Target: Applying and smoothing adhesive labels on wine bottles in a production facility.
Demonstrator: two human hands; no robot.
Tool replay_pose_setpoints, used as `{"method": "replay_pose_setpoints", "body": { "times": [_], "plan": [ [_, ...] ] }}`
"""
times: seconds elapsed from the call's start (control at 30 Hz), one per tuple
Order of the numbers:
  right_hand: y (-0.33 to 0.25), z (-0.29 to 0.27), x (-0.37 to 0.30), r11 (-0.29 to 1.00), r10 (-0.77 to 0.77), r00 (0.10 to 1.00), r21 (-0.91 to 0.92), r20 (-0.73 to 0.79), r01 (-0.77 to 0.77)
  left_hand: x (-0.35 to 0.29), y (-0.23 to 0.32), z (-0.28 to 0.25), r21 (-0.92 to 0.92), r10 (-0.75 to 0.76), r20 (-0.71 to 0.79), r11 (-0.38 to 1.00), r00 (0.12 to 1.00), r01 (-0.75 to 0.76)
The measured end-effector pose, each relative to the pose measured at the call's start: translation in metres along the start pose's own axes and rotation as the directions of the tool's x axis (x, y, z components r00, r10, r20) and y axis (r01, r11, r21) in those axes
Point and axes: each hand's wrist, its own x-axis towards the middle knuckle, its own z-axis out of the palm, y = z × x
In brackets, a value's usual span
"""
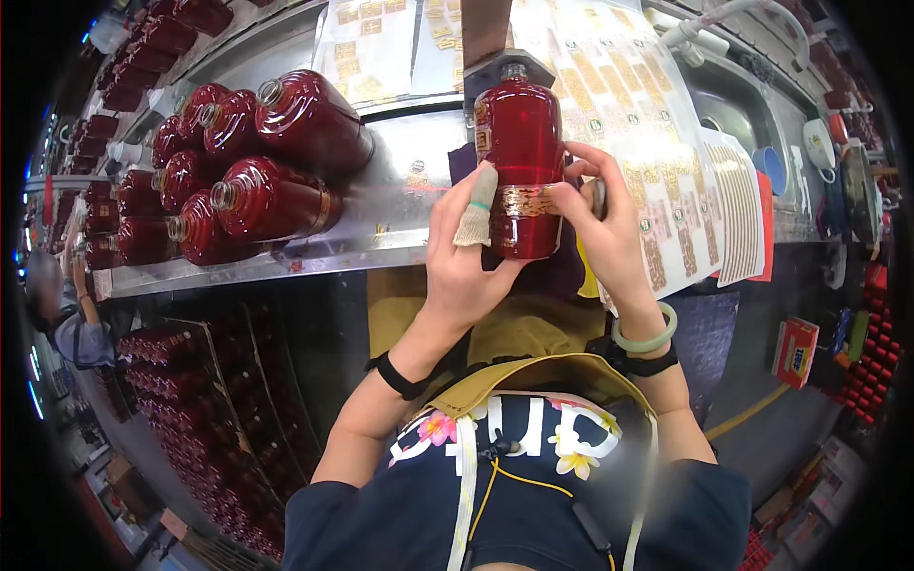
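The workroom is crowded, with rows of red bottles (205,400) packed close together on the left. A metal counter (405,171) crosses in front of the person, a sink (728,105) set into its right end with a blue cup (767,173) at its near edge; the cup's contents cannot be told. A large sheet of gold stickers (614,90) covers much of the counter's right half, and many pieces remain on it.

A cluster of finished-looking glass bottles (305,119) stands at the left; the nearest carries a gold band low down. Their necks show no caps, and the dark red glass hides whether anything is inside.

The red bottle (533,128) being worked on lies between the hands, its neck pointing away from the person. It seems well along: a gold panel (483,143) is on its side and a gold band (526,200) crosses its lower part, though the band's right end may yet need pressing down.

The left hand (466,262) has its fingers partly closed around the bottle. The right hand (609,224) has bent fingers, its thumb at the band; whether it pinches the band is unclear. A cloth finger cover (474,214) is on the left hand.
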Motion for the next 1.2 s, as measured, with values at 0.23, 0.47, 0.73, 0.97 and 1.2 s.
{"method": "replay_pose_setpoints", "body": {
  "times": [0.23, 0.47, 0.73, 0.97, 1.2],
  "plan": [
    [0.009, -0.003, 0.001, 0.961, 0.122, 0.989, 0.241, 0.085, -0.139, 0.007, 0.006, -0.012, -0.116, -0.123, 0.069, 0.985, 0.99, 0.131],
    [0.015, 0.0, 0.001, 0.972, 0.095, 0.993, 0.211, 0.064, -0.107, 0.021, 0.01, 0.008, -0.647, -0.488, 0.233, 0.568, 0.841, 0.508],
    [0.013, -0.001, 0.0, 0.976, 0.083, 0.993, 0.194, 0.083, -0.098, 0.023, 0.012, 0.006, -0.611, -0.477, 0.214, 0.616, 0.853, 0.497],
    [0.013, -0.009, 0.0, 0.988, 0.072, 0.995, 0.13, 0.062, -0.079, 0.024, 0.011, 0.009, -0.58, -0.45, 0.202, 0.661, 0.87, 0.477],
    [-0.009, -0.004, -0.01, 0.938, -0.115, 0.986, 0.312, -0.122, 0.148, 0.022, 0.013, 0.013, -0.466, -0.392, 0.094, 0.795, 0.915, 0.389]
  ]
}}
